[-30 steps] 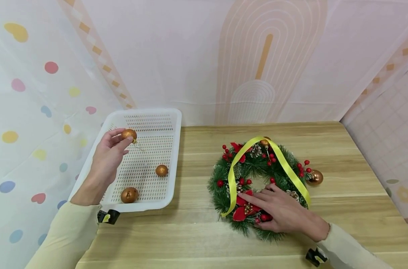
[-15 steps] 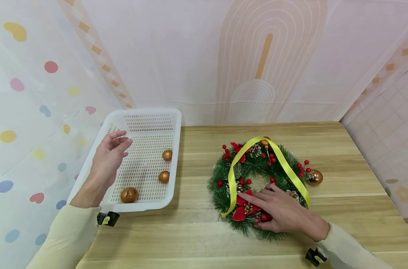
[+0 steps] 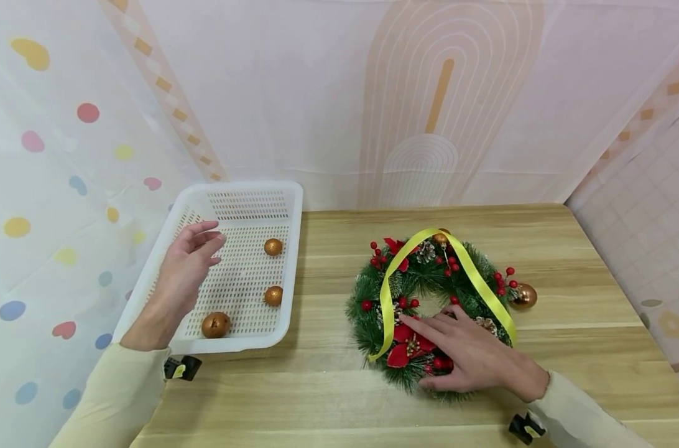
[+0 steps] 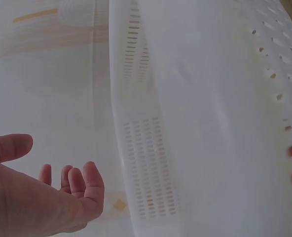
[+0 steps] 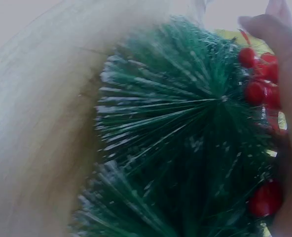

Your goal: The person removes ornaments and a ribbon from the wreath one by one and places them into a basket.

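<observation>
My left hand (image 3: 187,264) hovers over the left part of a white plastic basket (image 3: 291,311), fingers loosely bent and nothing between them. Three copper-coloured baubles lie in the basket: a larger bauble (image 3: 216,325) near the front, a glittery bauble (image 3: 273,296) by the right wall, and another glittery bauble (image 3: 273,247) behind it. My right hand (image 3: 468,348) rests on the front of a green Christmas wreath (image 3: 367,292), fingers spread beside a red poinsettia (image 3: 400,356). A yellow ribbon (image 3: 476,274) loops over the wreath. In the left wrist view, the left hand (image 4: 52,192) shows without any bauble.
A shiny copper bauble (image 3: 524,295) sits at the wreath's right edge, and another bauble (image 3: 441,236) at its top. Both basket and wreath stand on a wooden table (image 3: 328,398). A patterned cloth wall (image 3: 317,93) rises behind.
My left hand has let go of a bauble, which dropped into the basket and rolled by its right wall. The right hand's thumb and fingers have spread slightly on the wreath.
</observation>
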The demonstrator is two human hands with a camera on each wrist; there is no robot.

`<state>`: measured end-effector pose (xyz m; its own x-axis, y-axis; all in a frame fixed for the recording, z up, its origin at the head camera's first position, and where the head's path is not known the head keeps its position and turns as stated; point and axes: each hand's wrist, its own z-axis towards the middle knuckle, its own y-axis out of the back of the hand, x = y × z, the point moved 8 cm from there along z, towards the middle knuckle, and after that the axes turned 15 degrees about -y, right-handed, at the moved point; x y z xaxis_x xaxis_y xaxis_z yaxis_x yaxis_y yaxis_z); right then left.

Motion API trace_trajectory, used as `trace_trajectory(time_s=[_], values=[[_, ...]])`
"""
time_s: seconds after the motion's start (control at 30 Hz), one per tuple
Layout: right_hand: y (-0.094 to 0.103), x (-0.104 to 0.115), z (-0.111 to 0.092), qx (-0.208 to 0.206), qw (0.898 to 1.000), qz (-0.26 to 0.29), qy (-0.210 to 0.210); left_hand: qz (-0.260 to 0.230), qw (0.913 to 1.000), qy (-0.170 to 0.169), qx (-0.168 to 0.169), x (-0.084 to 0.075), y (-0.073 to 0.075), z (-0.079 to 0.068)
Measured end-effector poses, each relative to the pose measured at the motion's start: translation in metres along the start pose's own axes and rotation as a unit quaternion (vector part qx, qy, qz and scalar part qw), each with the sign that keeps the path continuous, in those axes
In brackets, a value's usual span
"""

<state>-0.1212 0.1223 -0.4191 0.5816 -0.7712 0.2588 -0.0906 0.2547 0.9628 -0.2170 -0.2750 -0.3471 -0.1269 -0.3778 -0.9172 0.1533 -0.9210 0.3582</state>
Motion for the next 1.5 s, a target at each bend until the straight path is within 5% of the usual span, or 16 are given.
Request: trace_trajectory(time_s=[0.13,0.43,0.7,1.0,1.5], values=[[0.004,0.002,0.003,0.001,0.999,0.028,-0.035,0.001,1.0000,-0.007,0.007,-0.004,-0.005,0.001],[0.000,0.006,0.008,0.008,0.979,0.022,-0.202,-0.031,0.9989,-0.026,0.022,-0.013,-0.015,0.004],[-0.010,0.006,0.009,0.005,0.964,-0.015,-0.265,-0.027,0.9983,-0.040,0.033,-0.017,-0.020,0.007],[-0.014,0.004,0.011,0.010,0.957,-0.009,-0.288,-0.021,0.9971,-0.046,0.057,-0.025,-0.031,0.008],[-0.011,0.002,0.012,0.019,0.970,-0.001,-0.244,-0.023,0.9949,-0.031,0.094,-0.029,-0.045,0.009]])
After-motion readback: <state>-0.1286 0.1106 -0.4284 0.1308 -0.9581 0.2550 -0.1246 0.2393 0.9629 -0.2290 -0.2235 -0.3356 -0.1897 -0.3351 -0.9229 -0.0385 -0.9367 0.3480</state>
